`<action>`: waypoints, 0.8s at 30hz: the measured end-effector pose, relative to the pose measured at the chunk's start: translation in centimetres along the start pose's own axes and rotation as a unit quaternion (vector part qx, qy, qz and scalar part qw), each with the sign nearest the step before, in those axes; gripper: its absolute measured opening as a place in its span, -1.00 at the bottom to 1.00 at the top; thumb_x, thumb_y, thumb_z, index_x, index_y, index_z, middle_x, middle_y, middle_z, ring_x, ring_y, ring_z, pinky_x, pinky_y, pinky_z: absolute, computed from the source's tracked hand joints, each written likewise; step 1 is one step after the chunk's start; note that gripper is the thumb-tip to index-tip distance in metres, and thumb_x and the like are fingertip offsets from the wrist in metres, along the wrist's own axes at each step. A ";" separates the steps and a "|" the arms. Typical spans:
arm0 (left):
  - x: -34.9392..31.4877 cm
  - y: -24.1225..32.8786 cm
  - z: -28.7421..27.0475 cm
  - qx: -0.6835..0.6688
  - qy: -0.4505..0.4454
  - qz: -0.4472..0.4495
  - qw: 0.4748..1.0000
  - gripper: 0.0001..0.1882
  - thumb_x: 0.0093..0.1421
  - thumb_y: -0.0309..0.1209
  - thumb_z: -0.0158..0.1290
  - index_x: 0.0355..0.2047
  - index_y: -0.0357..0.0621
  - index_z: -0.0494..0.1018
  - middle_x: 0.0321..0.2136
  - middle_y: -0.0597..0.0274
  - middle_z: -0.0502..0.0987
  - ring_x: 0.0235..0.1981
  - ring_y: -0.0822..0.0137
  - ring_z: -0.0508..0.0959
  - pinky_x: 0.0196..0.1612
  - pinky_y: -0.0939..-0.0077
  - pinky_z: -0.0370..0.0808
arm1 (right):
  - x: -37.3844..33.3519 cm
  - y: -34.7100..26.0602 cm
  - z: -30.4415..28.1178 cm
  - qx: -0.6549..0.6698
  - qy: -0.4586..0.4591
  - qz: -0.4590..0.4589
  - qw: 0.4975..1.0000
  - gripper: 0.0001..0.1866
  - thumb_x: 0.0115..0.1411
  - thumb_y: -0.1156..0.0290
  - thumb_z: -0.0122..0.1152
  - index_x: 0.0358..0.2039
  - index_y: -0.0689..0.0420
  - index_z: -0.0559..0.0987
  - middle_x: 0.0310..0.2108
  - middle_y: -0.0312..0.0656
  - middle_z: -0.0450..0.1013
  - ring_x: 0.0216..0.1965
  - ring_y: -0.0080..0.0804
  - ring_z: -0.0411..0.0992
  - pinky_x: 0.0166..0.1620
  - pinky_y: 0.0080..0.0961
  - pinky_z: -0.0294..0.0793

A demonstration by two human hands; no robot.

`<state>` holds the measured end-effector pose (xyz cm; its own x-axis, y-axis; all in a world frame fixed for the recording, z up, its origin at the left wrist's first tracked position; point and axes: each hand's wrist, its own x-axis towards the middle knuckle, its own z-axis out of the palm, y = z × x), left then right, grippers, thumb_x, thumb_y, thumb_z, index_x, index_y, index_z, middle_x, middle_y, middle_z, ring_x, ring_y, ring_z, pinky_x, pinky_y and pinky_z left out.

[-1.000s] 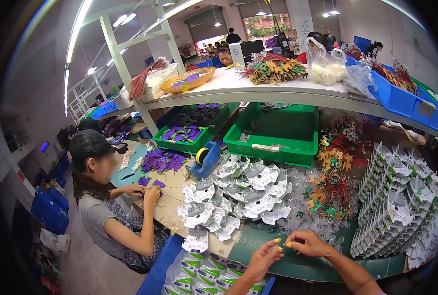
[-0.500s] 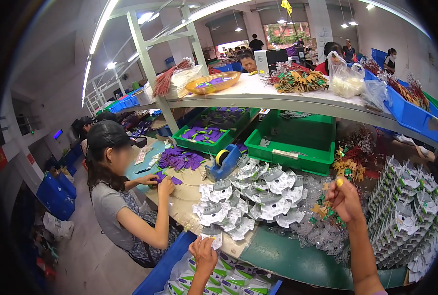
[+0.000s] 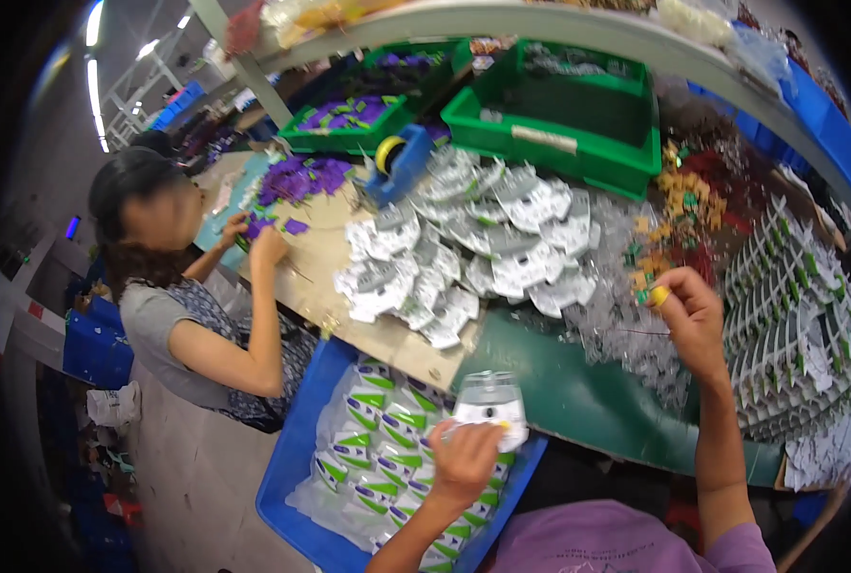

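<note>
My left hand (image 3: 468,463) grips a white-and-grey shaped card (image 3: 490,401) by its near edge, above the blue bin. A yellow spot shows at its fingertips. Over the clear plastic pieces, my right hand (image 3: 695,325) is closed in a pinch, with a yellow cover (image 3: 659,296) on one fingertip. Something small and green shows at that fingertip, with a thin dark line below; whether it is held or lies behind, I cannot tell. Similar white-and-grey cards (image 3: 531,258) lie heaped mid-table. Beyond the right hand are tan-and-green small parts (image 3: 691,201) with red wires.
The blue bin (image 3: 282,477) holds rows of white-and-green packs. At right rise tall stacks of cards (image 3: 798,344). A blue tape dispenser (image 3: 399,164) and green trays (image 3: 554,134) stand at the back, under a shelf (image 3: 502,21). At left, a co-worker (image 3: 206,315) handles purple pieces.
The view has tilted down and nearer the table. My left hand now holds a white-and-grey card over the blue bin. My right hand's fingers remain together.
</note>
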<state>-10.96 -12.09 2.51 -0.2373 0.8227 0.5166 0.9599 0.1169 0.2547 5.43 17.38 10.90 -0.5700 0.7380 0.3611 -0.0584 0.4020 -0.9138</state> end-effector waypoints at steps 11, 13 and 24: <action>0.0 4.5 5.5 -0.081 -0.060 0.017 0.995 -0.66 -0.01 -0.29 0.30 -0.21 -0.05 0.55 -0.10 0.21 0.50 0.06 0.20 0.45 0.20 0.13 0.17 | -7.8 1.6 4.2 -0.227 -0.207 -0.063 0.950 -0.87 0.05 0.54 0.23 -0.34 0.20 0.52 -0.44 -0.09 0.45 -0.46 -0.13 0.48 -0.43 -0.28 0.47; -0.3 4.6 5.5 -0.088 -0.071 0.020 0.993 -0.66 -0.01 -0.27 0.31 -0.22 -0.06 0.55 -0.08 0.19 0.49 0.10 0.17 0.43 0.21 0.11 0.17 | -8.6 1.9 4.9 -0.237 -0.217 -0.120 0.939 -0.84 0.03 0.50 0.25 -0.36 0.20 0.49 -0.42 -0.12 0.43 -0.42 -0.17 0.48 -0.44 -0.27 0.47; 1.2 5.3 5.7 -0.120 -0.101 0.009 0.988 -0.62 -0.02 -0.37 0.30 -0.17 -0.17 0.51 -0.11 0.00 0.48 0.06 0.01 0.48 0.12 0.11 0.42 | -10.7 3.1 5.8 -0.389 -0.325 -0.136 0.851 -0.82 0.03 0.51 0.23 -0.31 0.20 0.51 -0.41 -0.18 0.35 -0.45 -0.23 0.48 -0.46 -0.29 0.45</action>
<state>-5.34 -7.34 -0.19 -0.1623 0.9204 0.3557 0.8953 -0.0142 0.4453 6.65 7.56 3.14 -0.9702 0.2054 0.1287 0.1551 0.9341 -0.3215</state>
